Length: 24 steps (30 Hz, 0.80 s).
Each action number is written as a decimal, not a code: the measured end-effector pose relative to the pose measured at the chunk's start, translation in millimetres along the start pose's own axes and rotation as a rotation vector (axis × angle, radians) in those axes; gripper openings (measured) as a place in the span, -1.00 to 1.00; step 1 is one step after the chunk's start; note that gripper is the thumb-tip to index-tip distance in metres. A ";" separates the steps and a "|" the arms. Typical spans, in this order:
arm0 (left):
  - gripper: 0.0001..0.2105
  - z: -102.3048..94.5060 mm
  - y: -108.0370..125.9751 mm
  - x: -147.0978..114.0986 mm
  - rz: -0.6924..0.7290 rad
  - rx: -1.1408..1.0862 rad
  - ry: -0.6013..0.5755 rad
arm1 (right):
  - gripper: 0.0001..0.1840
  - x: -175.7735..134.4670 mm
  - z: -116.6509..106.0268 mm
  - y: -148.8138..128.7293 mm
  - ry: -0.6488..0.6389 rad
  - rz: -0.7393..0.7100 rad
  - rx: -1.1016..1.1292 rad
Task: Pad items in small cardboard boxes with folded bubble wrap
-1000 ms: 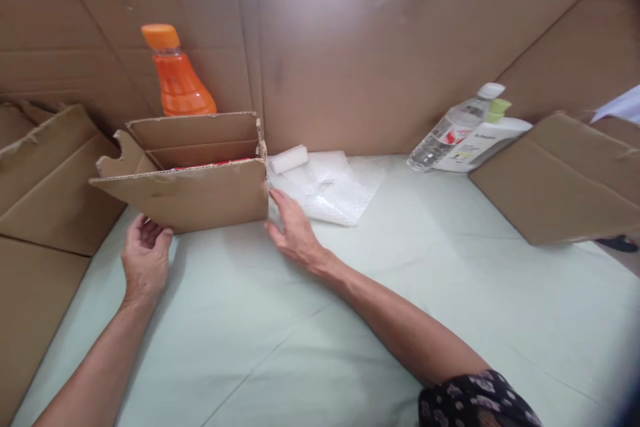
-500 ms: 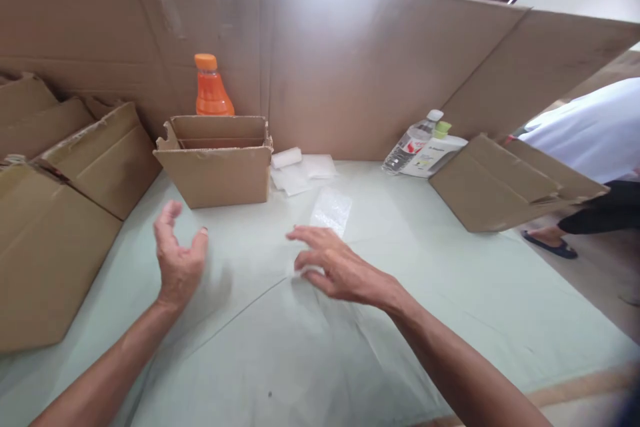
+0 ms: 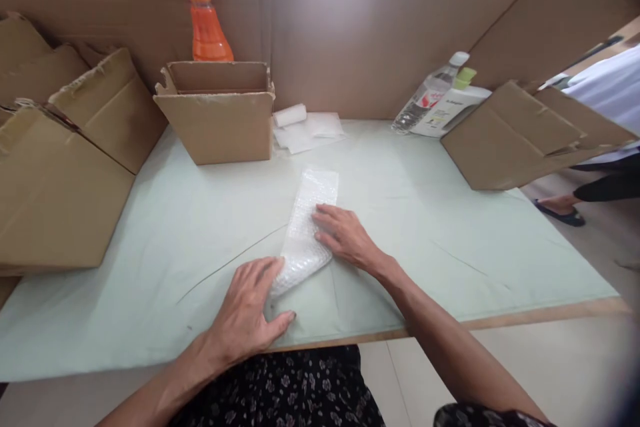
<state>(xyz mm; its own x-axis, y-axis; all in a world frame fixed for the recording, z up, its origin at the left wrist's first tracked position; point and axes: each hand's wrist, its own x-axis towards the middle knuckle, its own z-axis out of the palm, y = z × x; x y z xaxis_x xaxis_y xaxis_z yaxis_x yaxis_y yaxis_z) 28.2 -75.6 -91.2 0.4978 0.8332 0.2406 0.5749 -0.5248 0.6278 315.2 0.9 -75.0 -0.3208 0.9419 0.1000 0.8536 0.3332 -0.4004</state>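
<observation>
A strip of clear bubble wrap [image 3: 307, 213] lies at a slant on the pale green table cover, near the front edge. My left hand [image 3: 253, 303] is at its lower left corner. The fingertips touch that corner and the thumb stands apart, so the hand is open. My right hand [image 3: 345, 233] rests with outstretched fingers on the right edge of the strip, open as well. Neither hand is closed around anything.
Behind the wrap stand a cardboard box [image 3: 215, 127] and an orange bottle [image 3: 207, 30]. White packets [image 3: 310, 130] lie beside the box. Larger cardboard boxes [image 3: 65, 193] fill the left. At right are a clear bottle [image 3: 430, 93], a white container [image 3: 450, 112], a tilted box [image 3: 515, 140] and a person.
Both hands have come down to the bubble wrap; my left hand moved right and toward me. The strip now lies more exposed between them. The view has tilted down, showing the table's front edge.
</observation>
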 end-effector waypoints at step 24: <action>-0.41 -7.5 27.8 125.6 -0.734 -1.325 -0.087 | -0.72 -87.3 -10.8 -57.0 0.415 -0.259 0.126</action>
<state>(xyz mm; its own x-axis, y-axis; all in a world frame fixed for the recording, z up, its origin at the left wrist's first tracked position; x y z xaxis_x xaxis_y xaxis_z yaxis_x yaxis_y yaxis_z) 101.8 15.8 -38.0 0.4327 0.7947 -0.4257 -0.2526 0.5602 0.7889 299.0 -99.9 -51.1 -0.3036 0.7751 0.5540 0.7034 0.5746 -0.4185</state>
